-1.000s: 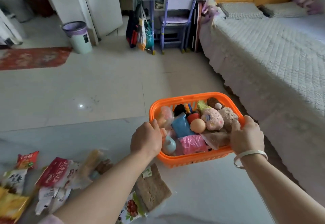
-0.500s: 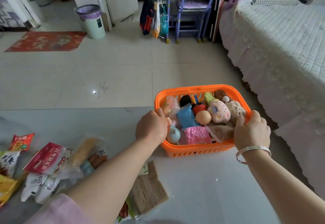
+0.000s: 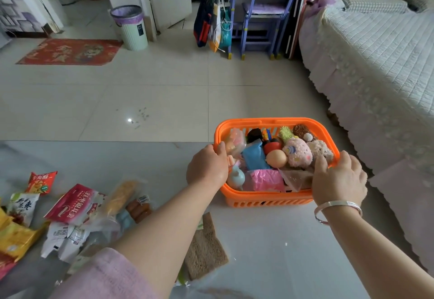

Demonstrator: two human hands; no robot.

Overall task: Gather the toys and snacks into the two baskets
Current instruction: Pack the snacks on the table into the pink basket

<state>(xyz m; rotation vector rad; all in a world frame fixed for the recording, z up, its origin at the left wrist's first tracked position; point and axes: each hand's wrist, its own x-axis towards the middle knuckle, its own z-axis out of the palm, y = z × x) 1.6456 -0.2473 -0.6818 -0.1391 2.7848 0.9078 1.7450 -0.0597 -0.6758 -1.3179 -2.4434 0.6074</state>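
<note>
Grey tabletop [image 3: 270,251] bears snack packets [image 3: 70,207]; tiled floor [image 3: 141,101] beyond.

An orange basket [image 3: 270,199] sits on the grey desk [image 3: 270,251], packed with toys: a pink plush [image 3: 298,155], a tan ball [image 3: 277,158], a blue packet [image 3: 254,157] and a pink packet [image 3: 266,179]. The left hand [image 3: 207,168] grips the basket's left rim, the right hand [image 3: 339,180] its right rim, a silver bangle [image 3: 338,207] on that wrist. Well left of the basket lie loose snack packets [image 3: 72,204], and a brown slice [image 3: 204,249] lies near its front left corner. Beyond the basket is a tiled floor [image 3: 164,99], with a bed [image 3: 375,64] to its right.
</note>
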